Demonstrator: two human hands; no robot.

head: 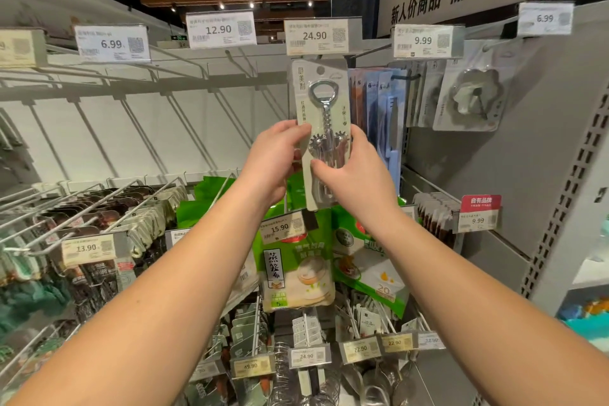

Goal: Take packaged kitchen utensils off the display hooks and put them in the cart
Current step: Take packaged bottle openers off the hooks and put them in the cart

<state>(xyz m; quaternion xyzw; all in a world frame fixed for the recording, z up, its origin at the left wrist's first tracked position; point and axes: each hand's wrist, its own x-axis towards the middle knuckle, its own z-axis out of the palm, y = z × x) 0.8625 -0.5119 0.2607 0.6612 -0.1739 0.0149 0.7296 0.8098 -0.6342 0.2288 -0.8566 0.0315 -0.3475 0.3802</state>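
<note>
The left hand point(275, 161) grips the left edge of the corkscrew package point(321, 128), fingers curled round onto its front, while the right hand point(354, 171) pinches the lower right part, thumb across the clear blister. So both hands hold the 1 pack, high up and far from the body.

The package hangs just below the 24.90 price tag point(317, 36), its top hole up at the hook (the hook tip itself is hidden behind the tag). Its long axis runs upright, tilted slightly; the bottle-opener ring of the tool points up, the winged levers and handle end down toward the hands.

This looks like the lifting-off step: the pack seems not yet clear of the hook. The next move likely calls for drawing the card near, along the hook, until the hole slips free, then lowering it to the cart, which is out of view.

To the right hang blue packs point(382, 102); below, green bags point(296, 260).
</note>
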